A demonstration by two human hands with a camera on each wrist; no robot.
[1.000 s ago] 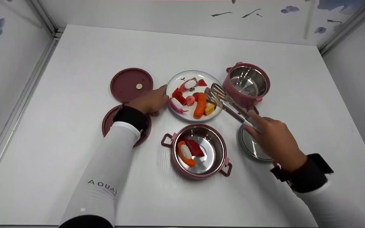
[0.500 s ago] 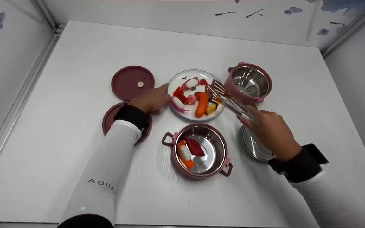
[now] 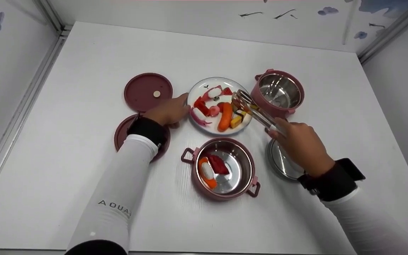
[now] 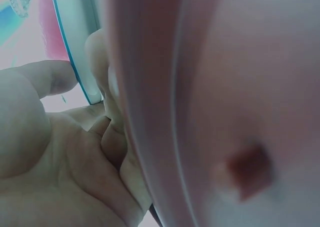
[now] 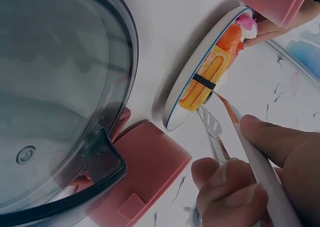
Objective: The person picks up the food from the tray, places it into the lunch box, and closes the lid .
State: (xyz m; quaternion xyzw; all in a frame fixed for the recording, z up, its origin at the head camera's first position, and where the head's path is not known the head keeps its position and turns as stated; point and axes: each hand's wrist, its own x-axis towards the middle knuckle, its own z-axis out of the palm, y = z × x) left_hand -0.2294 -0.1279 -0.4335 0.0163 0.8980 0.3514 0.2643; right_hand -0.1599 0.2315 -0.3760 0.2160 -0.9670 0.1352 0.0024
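Observation:
My left hand (image 3: pixel 170 111) pinches the left rim of a white plate (image 3: pixel 233 83), its thumb over the edge in the left wrist view. Toy food lies on that plate: an orange sausage-like piece (image 3: pixel 224 118), a yellow sushi piece with a black band (image 5: pixel 204 81), and red and pink pieces. In my right hand (image 3: pixel 301 143) are metal tongs (image 3: pixel 262 116), gripped with the fingers curled round them. Their tips reach the plate's right side; in the right wrist view they are right at the yellow sushi. Whether they hold it, I cannot tell.
A pink pot (image 3: pixel 209 194) in front contains a red piece (image 3: pixel 218 164) and an orange-and-white piece (image 3: pixel 207 171). Another pink pot (image 3: pixel 265 101) stands right of the plate. A glass lid (image 3: pixel 279 163) lies below my right hand. Two dark red lids (image 3: pixel 140 90) are at left.
The tongs' tips have drawn closer together and moved slightly right over the plate's right side. My right hand has shifted slightly up and left; the left hand stays at the rim.

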